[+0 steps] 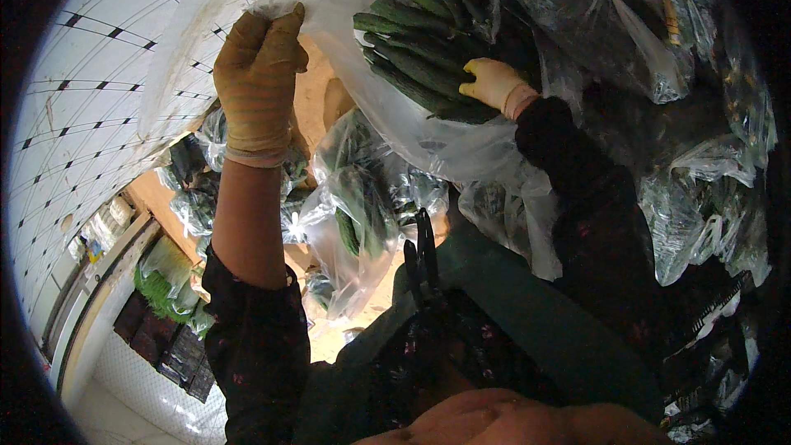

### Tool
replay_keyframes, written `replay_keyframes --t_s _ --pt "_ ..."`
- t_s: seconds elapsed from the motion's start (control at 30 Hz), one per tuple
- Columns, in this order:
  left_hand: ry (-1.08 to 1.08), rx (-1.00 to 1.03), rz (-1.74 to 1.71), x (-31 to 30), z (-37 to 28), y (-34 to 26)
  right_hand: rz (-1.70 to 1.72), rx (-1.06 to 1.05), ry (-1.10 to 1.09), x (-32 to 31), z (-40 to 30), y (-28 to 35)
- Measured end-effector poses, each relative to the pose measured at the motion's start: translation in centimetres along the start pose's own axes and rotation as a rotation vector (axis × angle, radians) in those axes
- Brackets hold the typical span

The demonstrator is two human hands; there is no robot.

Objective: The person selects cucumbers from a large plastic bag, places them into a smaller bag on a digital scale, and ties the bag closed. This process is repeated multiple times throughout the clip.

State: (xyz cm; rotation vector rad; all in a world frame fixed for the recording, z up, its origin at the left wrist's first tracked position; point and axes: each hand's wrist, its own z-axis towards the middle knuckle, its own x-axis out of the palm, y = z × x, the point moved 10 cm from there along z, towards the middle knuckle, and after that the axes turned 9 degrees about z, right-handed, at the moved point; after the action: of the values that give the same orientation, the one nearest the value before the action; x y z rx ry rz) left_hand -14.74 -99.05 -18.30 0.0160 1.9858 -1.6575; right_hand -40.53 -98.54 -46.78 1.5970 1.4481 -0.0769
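My left hand (259,80), in a yellowish-brown glove with a pale cuff, is raised and closed on the rim of a large clear plastic bag (395,117). Many dark green cucumbers (420,55) lie side by side inside that bag's wide mouth. My right hand (497,85), in a pale yellow glove, rests at the cucumbers near the bag's right side, with thumb and forefinger a little apart. Whether its fingers grip a cucumber cannot be told. Below the large bag, a smaller clear bag (358,216) with green cucumbers in it stands near my body.
Filled plastic bags (698,216) crowd the right side. More bagged produce (194,210) lies at the left by a white tiled wall (93,117). Leafy greens in plastic (157,287) and dark crates (167,346) are at the lower left, past a pale ledge (105,296).
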Motion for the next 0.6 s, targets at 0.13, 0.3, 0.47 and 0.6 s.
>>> replay_keyframes --t_s 0.13,0.3,0.47,0.6 --pt "0.020 -0.005 0.025 0.2 -0.3 0.0 -0.146 0.029 -0.096 0.3 -3.4 1.0" --pt "0.049 0.050 0.064 0.3 -0.5 0.6 -0.052 -0.005 -0.194 -0.8 -6.2 -0.5" --pt "0.087 0.020 0.008 1.4 -1.2 0.5 0.026 -0.114 -0.087 -1.2 -5.4 -3.3" --pt "0.131 -0.041 -0.083 2.0 -1.5 0.7 0.189 -0.065 -0.172 -4.5 -4.9 -3.0"
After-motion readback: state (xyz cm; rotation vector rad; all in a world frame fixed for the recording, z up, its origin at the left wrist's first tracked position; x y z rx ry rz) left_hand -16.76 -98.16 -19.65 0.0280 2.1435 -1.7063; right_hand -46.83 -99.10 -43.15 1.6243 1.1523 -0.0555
